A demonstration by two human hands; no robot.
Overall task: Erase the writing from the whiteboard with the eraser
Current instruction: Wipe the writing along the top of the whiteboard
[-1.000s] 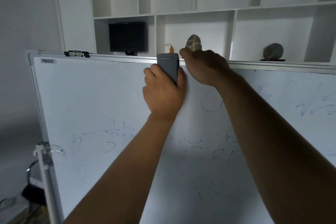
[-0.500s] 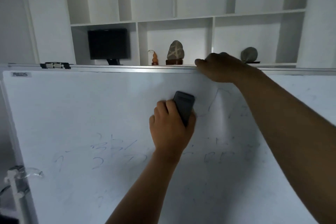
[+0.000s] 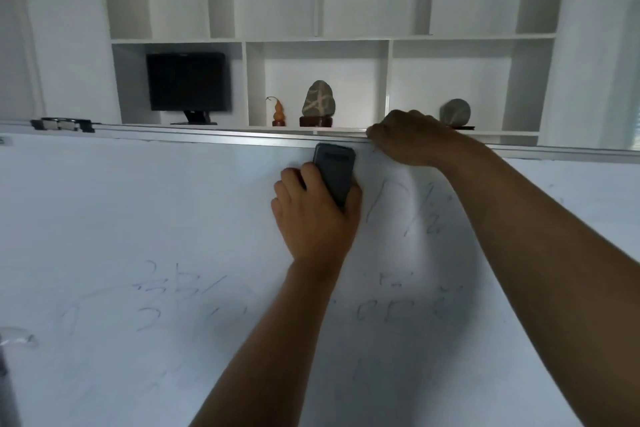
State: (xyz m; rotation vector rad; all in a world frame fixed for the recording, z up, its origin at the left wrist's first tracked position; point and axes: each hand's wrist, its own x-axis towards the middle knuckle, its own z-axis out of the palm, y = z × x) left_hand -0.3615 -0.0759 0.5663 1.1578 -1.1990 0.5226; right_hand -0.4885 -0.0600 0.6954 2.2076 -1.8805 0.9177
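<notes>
A large whiteboard [image 3: 138, 211] fills the lower part of the head view, with faint blue writing [image 3: 419, 208] right of centre and more smeared writing lower down. My left hand [image 3: 311, 215] grips a dark grey eraser [image 3: 334, 173] and presses it flat on the board just under the top frame. The fingers of my right hand [image 3: 412, 139] are curled over the board's metal top edge [image 3: 242, 135], just right of the eraser.
Behind the board stands a white shelf unit [image 3: 388, 38] with a black monitor [image 3: 188, 81], a small orange gourd [image 3: 278, 111] and two stones on stands [image 3: 318, 102]. A black clip [image 3: 62, 124] sits on the top edge at left.
The eraser went from the top edge down the board, then back up to just under the frame, further right. My right hand slid right along the top edge. The view shifted.
</notes>
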